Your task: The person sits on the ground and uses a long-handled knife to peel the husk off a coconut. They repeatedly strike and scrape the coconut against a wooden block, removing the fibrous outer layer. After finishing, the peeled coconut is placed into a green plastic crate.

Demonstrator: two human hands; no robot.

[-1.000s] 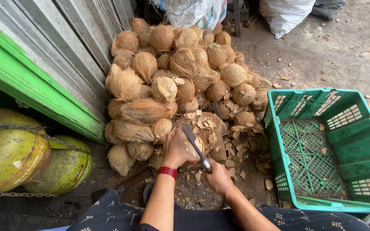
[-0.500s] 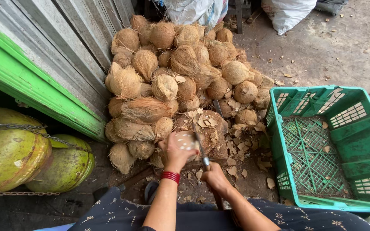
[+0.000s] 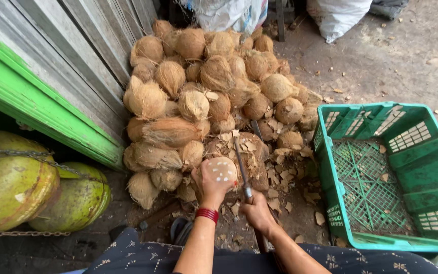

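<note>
Coconut, pale and partly trimmed, sits in our left hand, fingers wrapped around its lower side, cut face turned up toward us. It is held just in front of the heap of husked coconuts that leans against the grey and green wall.

Furthest left we see two big yellow-green gourd-like shapes with a chain across them, well apart from the work. Just right of the held coconut, our right hand is closed around the handle of a long knife. Its blade runs away from us, lying beside the coconut's right edge; whether it touches we cannot tell. So the right hand is below and right of the nut. Husk chips litter the ground between us and the green plastic crate at far right.
</note>
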